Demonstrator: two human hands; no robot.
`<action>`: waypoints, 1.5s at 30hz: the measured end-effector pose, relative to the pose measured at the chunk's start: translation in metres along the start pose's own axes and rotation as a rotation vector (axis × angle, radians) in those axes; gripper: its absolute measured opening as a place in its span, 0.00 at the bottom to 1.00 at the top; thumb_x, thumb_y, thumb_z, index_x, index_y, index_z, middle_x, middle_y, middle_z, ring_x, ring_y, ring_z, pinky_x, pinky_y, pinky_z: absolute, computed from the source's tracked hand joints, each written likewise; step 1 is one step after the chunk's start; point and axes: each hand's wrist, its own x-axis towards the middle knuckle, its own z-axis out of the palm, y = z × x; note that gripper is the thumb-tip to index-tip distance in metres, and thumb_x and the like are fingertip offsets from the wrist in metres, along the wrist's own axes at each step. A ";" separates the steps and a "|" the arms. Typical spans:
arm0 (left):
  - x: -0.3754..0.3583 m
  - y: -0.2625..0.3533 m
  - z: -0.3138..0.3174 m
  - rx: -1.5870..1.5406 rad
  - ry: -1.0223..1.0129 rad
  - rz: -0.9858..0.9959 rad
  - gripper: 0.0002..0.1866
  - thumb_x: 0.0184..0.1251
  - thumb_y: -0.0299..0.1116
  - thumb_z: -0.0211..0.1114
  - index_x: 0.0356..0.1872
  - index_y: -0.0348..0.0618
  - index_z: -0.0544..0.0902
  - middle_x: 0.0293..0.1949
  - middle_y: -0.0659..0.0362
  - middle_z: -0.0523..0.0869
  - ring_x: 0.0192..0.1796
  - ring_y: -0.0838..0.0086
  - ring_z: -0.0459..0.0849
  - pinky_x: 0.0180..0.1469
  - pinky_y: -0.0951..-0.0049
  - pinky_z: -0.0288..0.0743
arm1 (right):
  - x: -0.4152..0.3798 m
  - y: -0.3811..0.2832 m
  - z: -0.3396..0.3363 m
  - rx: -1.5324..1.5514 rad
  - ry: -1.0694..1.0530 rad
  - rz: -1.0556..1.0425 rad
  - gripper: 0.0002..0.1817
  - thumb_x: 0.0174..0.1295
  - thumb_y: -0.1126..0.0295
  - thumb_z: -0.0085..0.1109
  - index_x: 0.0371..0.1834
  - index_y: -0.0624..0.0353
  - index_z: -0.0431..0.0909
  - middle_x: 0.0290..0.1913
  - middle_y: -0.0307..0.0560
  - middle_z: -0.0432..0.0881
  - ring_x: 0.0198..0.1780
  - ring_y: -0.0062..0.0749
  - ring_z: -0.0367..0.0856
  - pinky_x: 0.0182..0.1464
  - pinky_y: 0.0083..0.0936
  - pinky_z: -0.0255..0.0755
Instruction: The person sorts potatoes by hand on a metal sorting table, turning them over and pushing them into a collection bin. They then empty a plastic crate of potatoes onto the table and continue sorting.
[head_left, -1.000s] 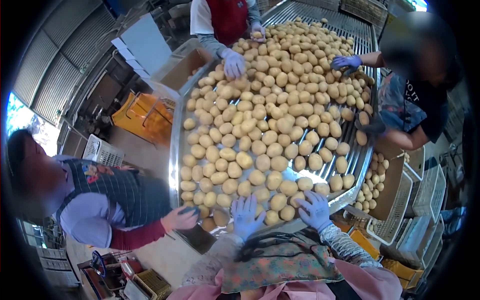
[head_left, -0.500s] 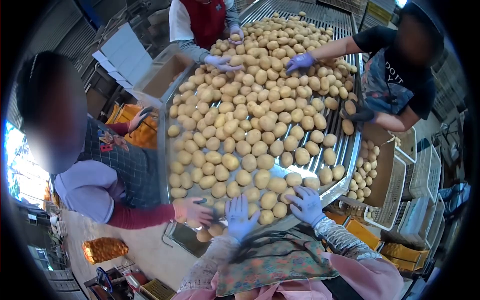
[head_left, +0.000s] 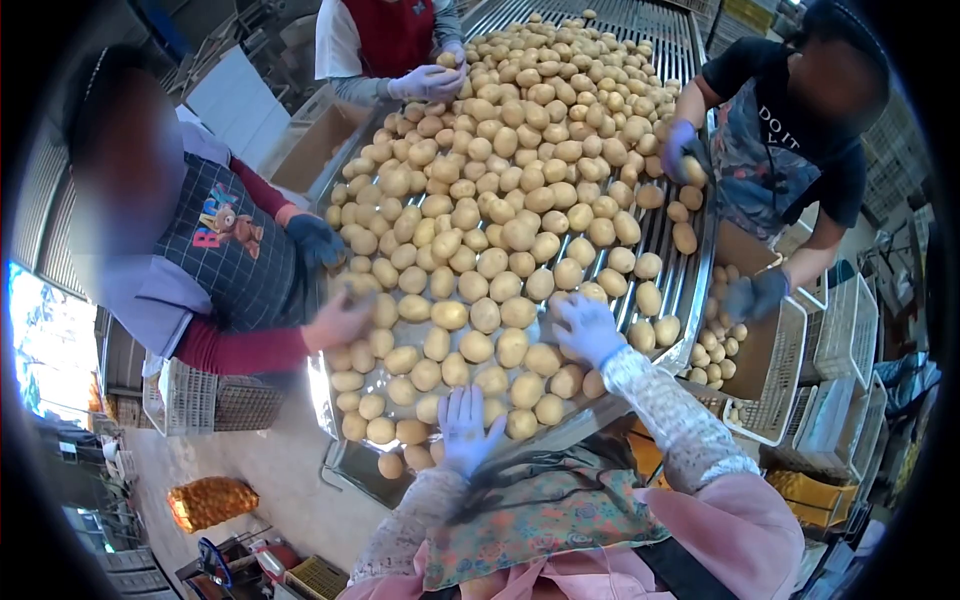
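A large heap of potatoes (head_left: pixel 520 235) covers the metal sorting table (head_left: pixel 683 50), which has slatted bars. At the near edge my left hand (head_left: pixel 467 432), in a pale lavender glove, lies flat with fingers stretched out, touching the nearest potatoes. Farther in and to the right, my right hand (head_left: pixel 590 330), gloved the same way, reaches over the potatoes with its fingers apart. Its fingertips rest against potatoes beside a bare patch of metal; no potato shows gripped in either hand.
A co-worker in a checked apron (head_left: pixel 240 250) reaches in from the left. Another in a red apron (head_left: pixel 395 35) stands at the far side. On the right a co-worker in a dark shirt (head_left: pixel 790 120) has one hand over a crate of potatoes (head_left: pixel 765 375). A filled net sack (head_left: pixel 212 502) lies on the floor.
My right hand has moved forward and slightly left across the potatoes; my left hand has shifted slightly left. The left co-worker has drawn a hand back from near mine. The right co-worker's hands moved rightward.
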 end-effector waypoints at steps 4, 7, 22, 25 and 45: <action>-0.022 -0.015 -0.019 -0.034 -0.066 0.114 0.39 0.64 0.52 0.69 0.70 0.33 0.73 0.64 0.47 0.80 0.68 0.50 0.74 0.73 0.44 0.57 | 0.032 0.000 0.053 -0.348 -0.098 0.198 0.18 0.56 0.63 0.65 0.48 0.56 0.74 0.43 0.52 0.79 0.44 0.47 0.84 0.42 0.42 0.79; -0.033 -0.028 -0.033 -0.179 -0.191 0.080 0.38 0.63 0.50 0.69 0.70 0.36 0.73 0.64 0.49 0.80 0.67 0.51 0.75 0.73 0.44 0.58 | 0.032 0.011 0.060 -0.284 -0.340 0.217 0.21 0.58 0.64 0.65 0.53 0.59 0.73 0.45 0.52 0.79 0.44 0.43 0.84 0.45 0.36 0.77; 0.077 -0.032 0.054 0.253 0.009 -0.315 0.40 0.72 0.57 0.58 0.76 0.40 0.68 0.78 0.35 0.59 0.78 0.32 0.54 0.77 0.30 0.45 | -0.189 0.051 -0.162 0.306 -1.217 0.570 0.22 0.64 0.66 0.71 0.61 0.57 0.81 0.48 0.43 0.86 0.53 0.26 0.82 0.62 0.27 0.75; 0.090 0.004 0.042 0.298 -0.089 -0.296 0.40 0.73 0.60 0.56 0.78 0.45 0.66 0.78 0.31 0.55 0.79 0.29 0.51 0.77 0.29 0.41 | -0.193 0.057 -0.148 0.764 -0.583 0.747 0.17 0.68 0.65 0.67 0.57 0.58 0.84 0.47 0.41 0.86 0.51 0.23 0.82 0.57 0.24 0.76; 0.002 0.002 -0.002 -0.083 -0.049 -0.052 0.33 0.69 0.50 0.65 0.73 0.51 0.75 0.73 0.44 0.71 0.75 0.42 0.66 0.72 0.35 0.57 | -0.057 -0.055 0.011 0.023 -0.166 -0.246 0.35 0.60 0.47 0.65 0.72 0.43 0.75 0.71 0.48 0.74 0.70 0.64 0.69 0.70 0.50 0.67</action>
